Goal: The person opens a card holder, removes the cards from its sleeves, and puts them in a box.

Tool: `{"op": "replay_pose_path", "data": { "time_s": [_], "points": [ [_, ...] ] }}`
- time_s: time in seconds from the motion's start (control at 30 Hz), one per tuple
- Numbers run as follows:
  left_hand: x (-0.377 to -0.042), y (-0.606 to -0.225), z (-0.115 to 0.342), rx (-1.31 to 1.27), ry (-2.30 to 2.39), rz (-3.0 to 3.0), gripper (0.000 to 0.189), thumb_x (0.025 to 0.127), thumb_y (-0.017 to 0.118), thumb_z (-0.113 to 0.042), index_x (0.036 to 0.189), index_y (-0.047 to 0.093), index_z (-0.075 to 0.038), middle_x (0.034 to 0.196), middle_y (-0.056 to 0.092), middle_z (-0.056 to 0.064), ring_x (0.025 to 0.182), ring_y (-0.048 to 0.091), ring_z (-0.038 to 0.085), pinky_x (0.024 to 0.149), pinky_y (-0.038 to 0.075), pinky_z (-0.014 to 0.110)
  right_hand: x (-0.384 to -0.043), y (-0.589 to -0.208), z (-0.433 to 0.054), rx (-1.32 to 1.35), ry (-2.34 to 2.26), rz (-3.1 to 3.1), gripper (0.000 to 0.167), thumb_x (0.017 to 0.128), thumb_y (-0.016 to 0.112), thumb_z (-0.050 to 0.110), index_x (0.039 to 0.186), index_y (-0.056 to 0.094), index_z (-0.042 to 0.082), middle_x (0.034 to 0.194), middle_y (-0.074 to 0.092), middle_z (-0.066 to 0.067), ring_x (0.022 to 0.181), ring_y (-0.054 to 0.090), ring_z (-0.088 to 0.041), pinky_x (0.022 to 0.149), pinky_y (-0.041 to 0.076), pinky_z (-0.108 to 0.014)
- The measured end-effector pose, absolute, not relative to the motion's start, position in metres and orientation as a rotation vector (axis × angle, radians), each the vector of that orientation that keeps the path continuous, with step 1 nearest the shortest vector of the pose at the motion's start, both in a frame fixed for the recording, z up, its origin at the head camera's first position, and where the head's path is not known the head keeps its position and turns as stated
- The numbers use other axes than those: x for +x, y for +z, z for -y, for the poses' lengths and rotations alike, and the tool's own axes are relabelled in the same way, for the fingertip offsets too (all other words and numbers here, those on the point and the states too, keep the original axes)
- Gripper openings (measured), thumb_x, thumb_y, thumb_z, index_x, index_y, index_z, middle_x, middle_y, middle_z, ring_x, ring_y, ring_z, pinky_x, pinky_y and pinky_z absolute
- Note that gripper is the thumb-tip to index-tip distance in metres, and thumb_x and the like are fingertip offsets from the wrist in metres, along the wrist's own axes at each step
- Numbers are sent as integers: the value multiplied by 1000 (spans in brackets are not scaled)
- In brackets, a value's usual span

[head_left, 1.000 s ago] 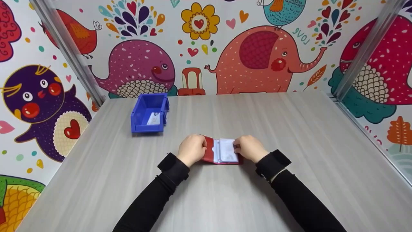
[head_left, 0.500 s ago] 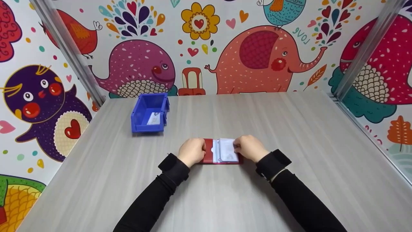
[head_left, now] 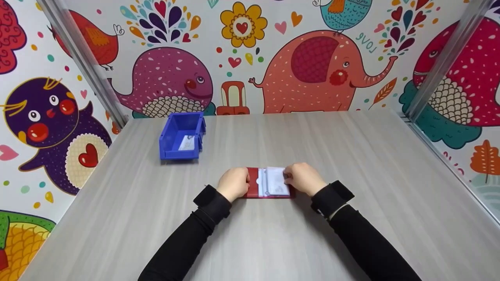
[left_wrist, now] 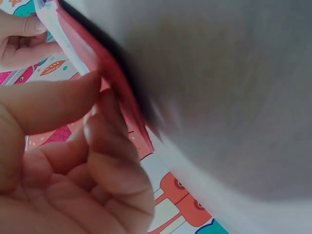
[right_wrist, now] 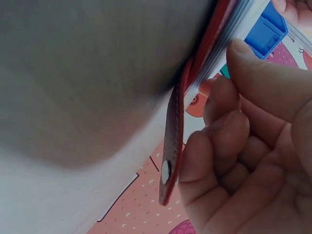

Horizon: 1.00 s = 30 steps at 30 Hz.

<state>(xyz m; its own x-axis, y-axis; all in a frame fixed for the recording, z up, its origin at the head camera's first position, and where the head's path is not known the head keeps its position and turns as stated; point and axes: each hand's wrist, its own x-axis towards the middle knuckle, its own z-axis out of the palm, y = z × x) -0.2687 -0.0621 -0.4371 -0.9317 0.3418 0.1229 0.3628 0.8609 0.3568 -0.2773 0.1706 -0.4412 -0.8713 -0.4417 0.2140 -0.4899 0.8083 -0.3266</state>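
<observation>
A red card holder [head_left: 253,183] lies open on the table, its clear plastic sleeves [head_left: 277,182] on the right side. With thumb and forefinger my left hand [head_left: 233,182] pinches the left edge of the red cover [left_wrist: 114,73]. At the other side, my right hand [head_left: 306,178] pinches the right edge of the sleeves, its thumb on the top one and the other fingers curled. A short strap [right_wrist: 173,141] with a metal snap sticks out from the holder beside the right fingers. The fingertips are partly hidden in the head view.
Toward the back left of the table [head_left: 258,242] stands a blue bin [head_left: 179,155] with a white card [head_left: 187,143] inside. Brightly printed panels [head_left: 242,66] enclose the back and sides, with metal posts [head_left: 84,62] at the corners.
The left cover, tilted up a second ago, has come down flat, and my left hand has lowered slightly with it. My right hand stays in nearly the same place.
</observation>
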Motion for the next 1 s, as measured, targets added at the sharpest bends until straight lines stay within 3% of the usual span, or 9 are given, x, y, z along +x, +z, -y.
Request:
{"op": "replay_pose_path", "data": {
  "time_s": [0.13, 0.3, 0.7, 1.0],
  "points": [
    [-269, -437, 61, -551, -575, 2987, 5, 81, 72, -3, 80, 67, -4, 80, 67, 8, 79, 65, 28, 74, 52, 41, -278, -441, -170, 701, 577, 2869, 9, 80, 78, 3, 82, 69, 4, 71, 60, -4, 69, 57, -24, 66, 48, -40],
    [-269, -438, 60, -541, -571, 2992, 4, 82, 72, -4, 80, 68, -3, 80, 68, 8, 79, 64, 27, 74, 52, 40, -281, -440, -169, 652, 578, 2831, 9, 82, 74, 1, 91, 75, 0, 87, 70, -12, 84, 66, -31, 78, 52, -43],
    [-268, -436, 60, -568, -568, 2966, 3, 78, 70, -1, 77, 67, -3, 78, 67, 7, 76, 64, 27, 71, 51, 40, -290, -438, -165, 677, 476, 2771, 7, 81, 71, -2, 82, 76, 2, 84, 71, -12, 83, 67, -31, 77, 53, -43],
    [-268, -436, 60, -535, -566, 2998, 4, 81, 70, -4, 78, 67, -3, 77, 67, 6, 76, 64, 26, 70, 52, 39, -291, -439, -163, 684, 446, 2785, 7, 78, 72, -4, 79, 75, 2, 82, 72, -11, 79, 68, -32, 73, 53, -44]
  ]
}}
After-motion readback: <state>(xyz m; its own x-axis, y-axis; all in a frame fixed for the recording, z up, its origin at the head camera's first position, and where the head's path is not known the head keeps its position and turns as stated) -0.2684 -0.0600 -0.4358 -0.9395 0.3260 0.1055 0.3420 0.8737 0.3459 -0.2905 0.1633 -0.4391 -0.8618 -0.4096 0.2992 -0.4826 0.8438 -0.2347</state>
